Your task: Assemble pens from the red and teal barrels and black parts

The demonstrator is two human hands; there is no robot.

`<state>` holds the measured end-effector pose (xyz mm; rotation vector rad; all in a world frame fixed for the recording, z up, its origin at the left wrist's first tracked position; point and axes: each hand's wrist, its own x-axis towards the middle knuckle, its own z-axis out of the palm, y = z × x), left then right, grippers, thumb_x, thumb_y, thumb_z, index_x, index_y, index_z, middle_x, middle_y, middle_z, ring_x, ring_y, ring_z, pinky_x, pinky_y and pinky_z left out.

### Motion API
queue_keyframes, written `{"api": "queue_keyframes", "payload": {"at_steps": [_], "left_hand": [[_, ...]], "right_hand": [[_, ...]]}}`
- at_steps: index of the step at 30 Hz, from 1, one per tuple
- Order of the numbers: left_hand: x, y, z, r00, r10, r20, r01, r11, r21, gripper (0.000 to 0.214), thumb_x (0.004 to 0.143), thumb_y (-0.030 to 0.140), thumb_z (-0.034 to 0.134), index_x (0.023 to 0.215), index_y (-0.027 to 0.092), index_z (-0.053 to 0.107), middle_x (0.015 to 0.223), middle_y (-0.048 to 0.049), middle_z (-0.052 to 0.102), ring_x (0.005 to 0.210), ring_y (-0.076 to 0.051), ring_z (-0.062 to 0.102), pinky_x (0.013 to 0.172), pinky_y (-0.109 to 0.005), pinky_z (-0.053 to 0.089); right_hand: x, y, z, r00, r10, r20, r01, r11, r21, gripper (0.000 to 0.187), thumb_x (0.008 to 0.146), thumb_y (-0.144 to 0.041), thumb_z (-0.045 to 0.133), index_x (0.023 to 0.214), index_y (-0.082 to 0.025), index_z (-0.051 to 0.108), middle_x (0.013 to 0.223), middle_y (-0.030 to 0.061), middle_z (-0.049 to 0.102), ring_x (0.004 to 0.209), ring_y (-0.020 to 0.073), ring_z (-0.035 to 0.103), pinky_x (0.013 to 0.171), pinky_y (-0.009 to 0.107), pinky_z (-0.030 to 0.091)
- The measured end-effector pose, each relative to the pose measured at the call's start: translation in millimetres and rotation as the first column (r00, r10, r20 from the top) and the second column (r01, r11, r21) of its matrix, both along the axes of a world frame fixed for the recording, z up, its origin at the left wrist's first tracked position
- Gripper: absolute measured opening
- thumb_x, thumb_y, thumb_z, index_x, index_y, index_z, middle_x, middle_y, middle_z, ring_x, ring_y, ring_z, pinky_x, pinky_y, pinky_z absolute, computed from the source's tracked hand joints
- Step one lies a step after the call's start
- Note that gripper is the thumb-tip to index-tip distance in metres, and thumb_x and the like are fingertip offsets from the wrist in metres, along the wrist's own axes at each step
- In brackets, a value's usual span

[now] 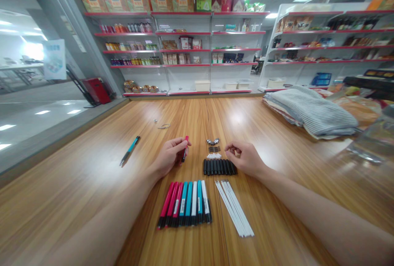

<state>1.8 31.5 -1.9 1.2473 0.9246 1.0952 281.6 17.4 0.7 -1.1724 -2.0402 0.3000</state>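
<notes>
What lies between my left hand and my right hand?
In the head view, between the left hand, holding a red pen, and the right hand lie small silver parts, dark parts, white tips and a row of black caps.

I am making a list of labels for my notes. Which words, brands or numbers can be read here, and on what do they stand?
None can be read.
On the pen barrels: labels too small.
On the boxes, top shelf: print blurred.
On the sign, glass wall: blurred.
On the red pen in the left hand: nothing legible.
</notes>
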Motion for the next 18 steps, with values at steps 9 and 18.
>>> {"api": "queue_keyframes", "payload": {"at_steps": [9,18], "left_hand": [[-1.3,0.9,-0.2,1.000,-0.015,-0.007,0.015,1.000,0.003,0.030,0.083,0.044,0.061,0.091,0.015,0.060,0.064,-0.0003,0.053,0.048,-0.009,0.047,0.033,-0.016,0.033],[-0.5,2.5,0.6,0.997,0.072,0.026,-0.071,0.997,-0.032,0.046,0.079,0.041,0.066,0.117,0.018,0.051,0.064,0.0011,0.057,0.045,-0.010,0.050,0.034,-0.017,0.038]], "right_hand": [[-2.9,-1.3,6.0,0.987,0.153,0.048,-0.155,0.987,0.034,0.021,0.090,-0.028,0.049,0.092,-0.020,0.068,0.086,0.0047,0.067,0.084,0.0187,0.057,0.080,0.033,0.041],[-2.8,-0.7,7.2,0.961,0.268,0.069,-0.270,0.963,0.016,0.033,0.097,-0.026,0.036,0.101,-0.019,0.069,0.102,0.0057,0.068,0.092,0.0188,0.057,0.086,0.037,0.038]]}}
